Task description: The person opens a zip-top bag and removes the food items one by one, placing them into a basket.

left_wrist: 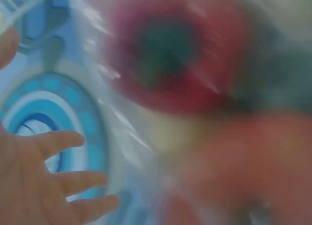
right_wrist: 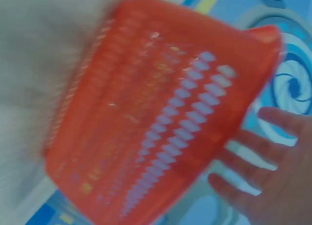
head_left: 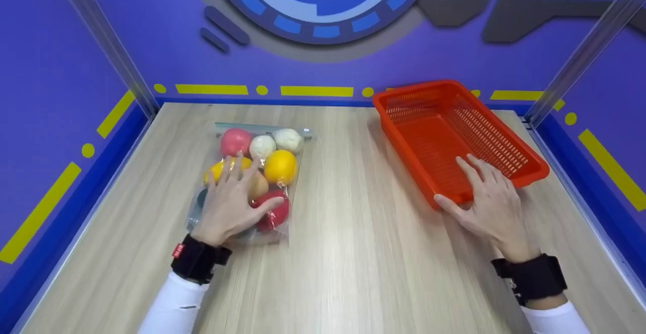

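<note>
A clear zip-top plastic bag (head_left: 262, 127) lies at the left of the table. Inside are several rounded fruit-like pieces, among them a pink ball (head_left: 236, 142), two white ones, a yellow one (head_left: 280, 167) and a red one (head_left: 276, 210). My left hand (head_left: 227, 205) is over the bag with fingers spread and straight; whether it presses on it I cannot tell. At the right stands an orange-red perforated plastic basket (head_left: 410, 158). My right hand (head_left: 492, 205) is at its near end, thumb by the near left corner, fingers extended over the near rim. Contact is unclear.
The wood-grain table (head_left: 343, 213) stretches between bag and basket. Blue-purple panels (head_left: 313, 74) with yellow dashes enclose the back and both sides. Metal posts (head_left: 580, 46) stand at the back corners. Both wrist views are blurred.
</note>
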Tool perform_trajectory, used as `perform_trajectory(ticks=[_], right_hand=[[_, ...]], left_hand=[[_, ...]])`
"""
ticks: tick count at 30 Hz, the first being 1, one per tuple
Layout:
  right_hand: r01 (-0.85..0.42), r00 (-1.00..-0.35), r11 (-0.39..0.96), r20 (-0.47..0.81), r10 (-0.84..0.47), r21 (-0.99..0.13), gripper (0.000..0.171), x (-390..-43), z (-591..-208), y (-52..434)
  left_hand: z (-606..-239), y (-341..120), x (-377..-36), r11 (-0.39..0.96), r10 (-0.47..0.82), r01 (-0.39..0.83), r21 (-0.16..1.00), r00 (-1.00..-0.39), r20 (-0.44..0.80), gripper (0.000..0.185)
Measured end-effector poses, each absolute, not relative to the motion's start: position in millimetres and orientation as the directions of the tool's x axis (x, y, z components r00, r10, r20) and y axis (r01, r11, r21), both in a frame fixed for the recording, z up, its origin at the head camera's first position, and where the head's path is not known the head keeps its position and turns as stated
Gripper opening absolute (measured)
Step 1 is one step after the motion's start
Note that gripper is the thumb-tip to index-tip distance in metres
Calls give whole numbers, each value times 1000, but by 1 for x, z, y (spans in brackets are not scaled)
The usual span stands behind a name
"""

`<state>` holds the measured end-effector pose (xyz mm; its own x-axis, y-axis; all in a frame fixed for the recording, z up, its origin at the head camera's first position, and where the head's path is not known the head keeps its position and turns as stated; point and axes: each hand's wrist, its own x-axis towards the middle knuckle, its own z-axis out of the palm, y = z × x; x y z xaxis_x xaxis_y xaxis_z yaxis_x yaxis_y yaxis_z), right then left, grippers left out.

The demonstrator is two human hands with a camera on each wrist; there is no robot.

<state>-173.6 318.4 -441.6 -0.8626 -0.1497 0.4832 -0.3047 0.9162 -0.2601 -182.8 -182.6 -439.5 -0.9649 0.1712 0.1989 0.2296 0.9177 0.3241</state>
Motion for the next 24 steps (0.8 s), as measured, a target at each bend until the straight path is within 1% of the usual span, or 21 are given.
perform_trajectory(ticks=[4, 8, 12, 15, 19, 24], right_hand=[[-313, -861, 906, 488, -144, -284, 79, -184, -450, 330], [-340, -856, 893, 491, -163, -295, 66, -193, -460, 337], [-353, -854, 891, 487, -183, -285, 49, -196, -468, 339], [-360, -843, 896, 502, -193, -260, 39, -195, -471, 339], [-376, -820, 896, 535, -203, -235, 38, -193, -474, 338], [-368, -813, 906, 545, -204, -211, 40, -189, -475, 334]], left_hand=[[-451, -208, -194, 925, 101, 144, 353, -986, 136, 102], [-462, -223, -200, 924, 45, 64, 377, -997, 59, 104], [-468, -225, -204, 914, 40, 39, 403, -999, 6, 105], [-469, -222, -205, 907, 51, 48, 417, -999, 4, 104], [-469, -220, -204, 907, 53, 49, 418, -999, 2, 102], [-470, -217, -201, 902, 58, 49, 429, -998, -7, 100]])
